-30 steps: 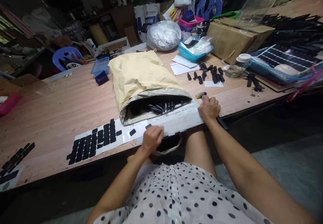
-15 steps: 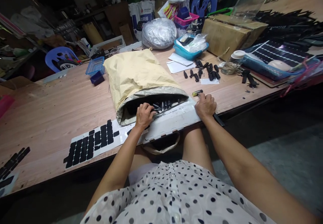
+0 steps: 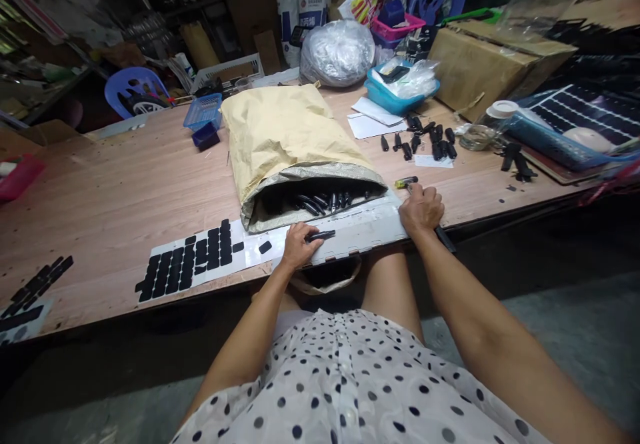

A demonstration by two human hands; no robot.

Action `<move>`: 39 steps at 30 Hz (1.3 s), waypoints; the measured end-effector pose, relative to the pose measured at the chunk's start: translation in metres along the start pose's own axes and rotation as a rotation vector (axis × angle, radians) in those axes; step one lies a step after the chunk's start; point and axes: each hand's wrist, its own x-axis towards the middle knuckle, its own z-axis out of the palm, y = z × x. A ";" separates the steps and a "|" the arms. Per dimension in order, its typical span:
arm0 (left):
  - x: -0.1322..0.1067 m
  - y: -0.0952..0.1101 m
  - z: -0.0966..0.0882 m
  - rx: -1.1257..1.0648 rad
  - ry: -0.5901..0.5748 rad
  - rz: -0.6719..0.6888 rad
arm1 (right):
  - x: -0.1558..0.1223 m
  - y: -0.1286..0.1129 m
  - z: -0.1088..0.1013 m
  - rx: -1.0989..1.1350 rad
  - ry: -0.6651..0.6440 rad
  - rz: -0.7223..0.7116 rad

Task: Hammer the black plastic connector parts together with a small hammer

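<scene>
My left hand is closed on a slim black pen-shaped part, held level over the grey-white board at the table's front edge. Just beyond it, the yellow woven sack lies with its mouth towards me. Inside that mouth, several similar black parts are visible. My right hand is a fist resting by the board's right end, wrapped round a tool whose black handle sticks out below; its other end is hidden. Near those knuckles lies a small yellow-and-black piece.
A sheet of black stickers lies to the left. Black fittings are scattered at the right, before a blue basket and a cardboard box. An open bag hangs under the table edge.
My left hand has come out of the sack's mouth towards me, bringing the black pen-shaped part over the board. My right hand keeps its place by the board. The view has shifted slightly.
</scene>
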 end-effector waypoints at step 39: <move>0.005 0.011 0.013 -0.051 0.043 -0.111 | -0.146 -0.079 -0.054 0.534 -0.306 -0.415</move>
